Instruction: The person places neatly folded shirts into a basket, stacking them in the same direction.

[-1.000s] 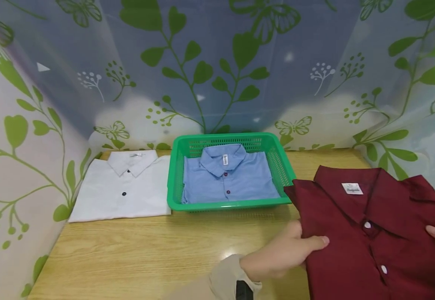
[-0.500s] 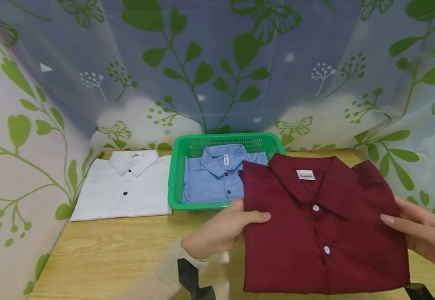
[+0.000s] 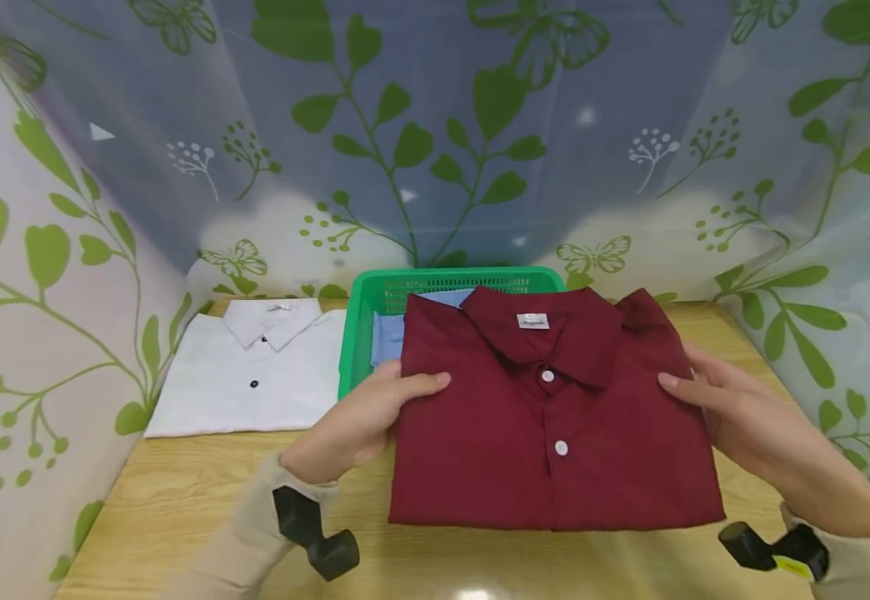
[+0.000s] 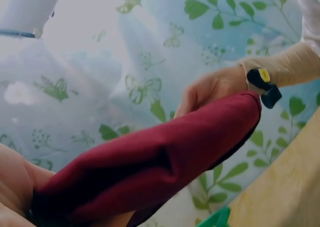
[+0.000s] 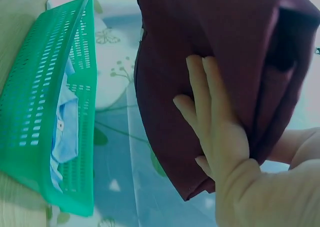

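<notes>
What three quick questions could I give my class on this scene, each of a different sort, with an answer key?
1. Multiple choice: what colour are the front buttons on the maroon button-up shirt?
a) black
b) white
c) yellow

2. True or false: the left hand and the right hand both hold that shirt.

3. Fill in: in the head view, the folded white shirt lies on the wooden table, to the ____ of the green plastic basket.

Key: 1. b; 2. true; 3. left.
</notes>
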